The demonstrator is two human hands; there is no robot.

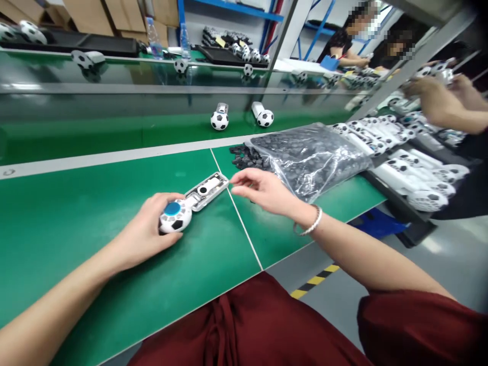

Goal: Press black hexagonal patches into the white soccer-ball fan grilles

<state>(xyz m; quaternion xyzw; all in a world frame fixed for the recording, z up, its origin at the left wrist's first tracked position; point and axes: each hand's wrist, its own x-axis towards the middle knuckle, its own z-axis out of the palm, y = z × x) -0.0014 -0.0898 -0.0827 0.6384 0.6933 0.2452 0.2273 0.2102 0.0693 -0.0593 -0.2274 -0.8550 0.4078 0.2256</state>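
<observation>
On the green bench top (76,223) lies a white football-patterned toy (190,203) with a blue round cap on its head and an opened handle. My left hand (147,231) is wrapped round the toy's ball-shaped head. My right hand (263,190) hovers just right of the handle's far end, thumb and forefinger pinched together near it. Whether a small part sits in that pinch is too small to make out. A silver bracelet circles my right wrist.
A clear bag of small black parts (308,155) lies right of my right hand, some spilled (246,155). Two finished football toys (220,118) ride the conveyor (95,132) behind. Trays of toys (412,173) fill the right. Another person's hands (438,101) work there; two more people sit farther back.
</observation>
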